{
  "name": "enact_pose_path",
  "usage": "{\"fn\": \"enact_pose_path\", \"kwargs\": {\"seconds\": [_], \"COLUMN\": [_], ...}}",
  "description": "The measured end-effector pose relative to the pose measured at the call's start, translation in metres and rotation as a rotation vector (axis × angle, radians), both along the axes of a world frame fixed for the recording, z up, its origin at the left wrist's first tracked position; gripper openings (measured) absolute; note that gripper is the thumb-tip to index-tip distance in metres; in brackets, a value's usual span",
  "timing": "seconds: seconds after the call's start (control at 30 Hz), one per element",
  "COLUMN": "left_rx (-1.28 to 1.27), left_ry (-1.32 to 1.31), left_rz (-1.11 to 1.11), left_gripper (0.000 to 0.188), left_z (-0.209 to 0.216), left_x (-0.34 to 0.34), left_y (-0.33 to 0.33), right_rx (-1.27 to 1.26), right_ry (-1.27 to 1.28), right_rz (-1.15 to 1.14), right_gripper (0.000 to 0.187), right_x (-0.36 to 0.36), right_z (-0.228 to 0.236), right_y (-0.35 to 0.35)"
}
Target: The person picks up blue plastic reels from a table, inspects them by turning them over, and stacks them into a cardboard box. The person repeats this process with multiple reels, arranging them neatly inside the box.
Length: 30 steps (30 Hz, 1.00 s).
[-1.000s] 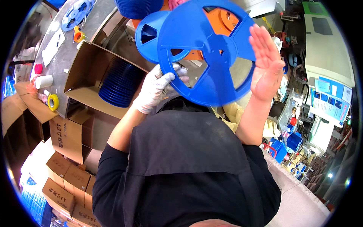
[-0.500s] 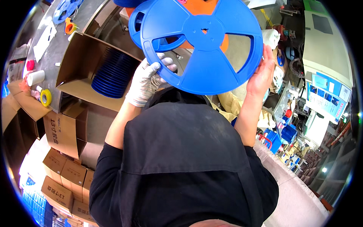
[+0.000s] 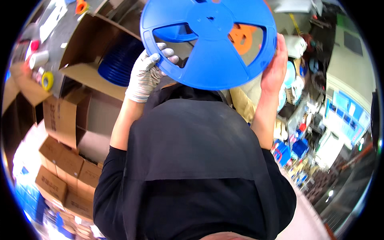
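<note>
A large blue plastic reel point(image 3: 211, 26) with cut-out windows is held up in front of me at the top of the view. My left hand point(image 3: 147, 74), in a whitish knit glove, grips its lower left rim, thumb on the near face and fingers reaching behind. On the opposite side my bare right hand point(image 3: 275, 66) supports the right rim, its fingers extended along the edge. Through the windows show another blue disc point(image 3: 174, 35) and an orange part point(image 3: 241, 39); most of both is hidden behind the reel.
Left of me an open cardboard box point(image 3: 90, 78) holds a stack of dark blue discs point(image 3: 122, 60). Yellow tape point(image 3: 47, 81) and a white roll point(image 3: 39, 59) lie farther left. Closed cartons point(image 3: 68, 160) are piled lower left. A pale machine cabinet point(image 3: 350, 64) stands at right.
The reel and both hands now sit slightly higher and farther left in the picture. The surroundings have shifted as well, and more of the orange part shows through the right window. Both holds look the same.
</note>
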<state>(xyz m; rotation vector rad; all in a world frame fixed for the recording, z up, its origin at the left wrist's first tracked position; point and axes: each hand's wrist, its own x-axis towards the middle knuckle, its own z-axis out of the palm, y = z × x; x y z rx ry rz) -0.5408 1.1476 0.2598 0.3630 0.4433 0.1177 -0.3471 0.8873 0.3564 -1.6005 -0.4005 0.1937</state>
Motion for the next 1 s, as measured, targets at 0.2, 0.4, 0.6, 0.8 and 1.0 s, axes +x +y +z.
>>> {"fn": "enact_pose_path", "kwargs": {"seconds": [0.2,0.4,0.6,0.8,1.0], "left_rx": [-0.102,-0.224,-0.238,-0.310,-0.436], "left_ry": [0.156,0.389,0.580,0.612,0.750], "left_rz": [0.169,0.383,0.535,0.535,0.581], "left_gripper": [0.041,0.038,0.044,0.056,0.046], "left_z": [0.017,-0.001,-0.032,-0.101,-0.182], "left_x": [-0.046,-0.132,-0.185,-0.181,-0.196], "left_y": [0.003,0.000,0.000,0.012,0.000], "right_rx": [-0.692,-0.417,-0.367,-0.473,-0.444], "right_ry": [-0.666,-0.566,-0.285,0.622,0.757], "right_rz": [0.584,1.232,1.301,0.798,0.229], "right_gripper": [0.079,0.049,0.042,0.047,0.058], "right_x": [0.009,-0.027,-0.078,-0.101,-0.097], "right_z": [-0.009,-0.047,-0.103,-0.129,-0.146], "right_y": [-0.006,0.071,0.108,0.114,0.146]}}
